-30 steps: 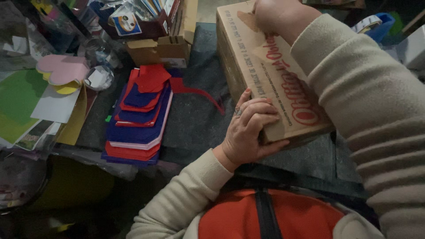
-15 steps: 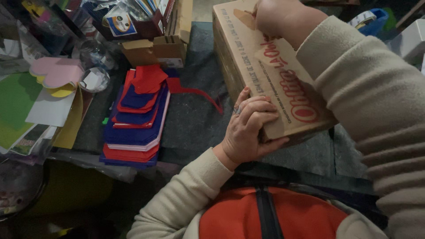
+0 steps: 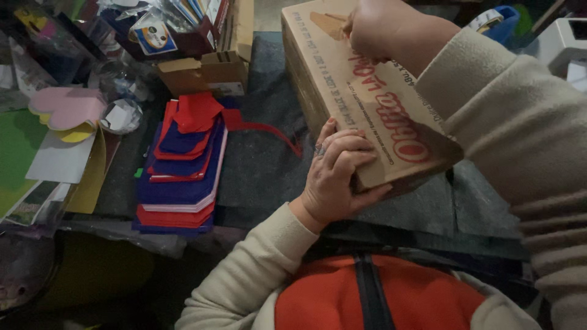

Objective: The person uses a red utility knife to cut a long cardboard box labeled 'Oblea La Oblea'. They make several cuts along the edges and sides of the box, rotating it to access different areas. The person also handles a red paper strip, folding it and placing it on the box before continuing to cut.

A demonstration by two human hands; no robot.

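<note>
Gripping the near corner of a brown cardboard box (image 3: 367,116), the left hand (image 3: 336,177) is seen with its fingers curled together over the box's top edge and the thumb pressed up against the underside; a ring is worn on one finger. The box is held tilted above a dark grey mat (image 3: 263,165), its printed red lettering turned upward and its near end raised over the person's lap. The far end of the box is covered by the right hand (image 3: 379,27), which is closed into a loose fist on the top face near a torn patch of cardboard; whether anything is pinched between those fingers cannot be told. Both arms are clad in cream ribbed sleeves, and an orange garment with a dark strap is seen at the bottom of the view. Just left of the box, on the mat, a stack of red and blue felt pieces (image 3: 180,165) is laid, with a thin red strip (image 3: 263,129) trailing from it toward the box. Farther left, a pink foam shape (image 3: 67,105) and yellow and green sheets are spread out. A small open carton (image 3: 202,72) is set behind the felt stack.
</note>
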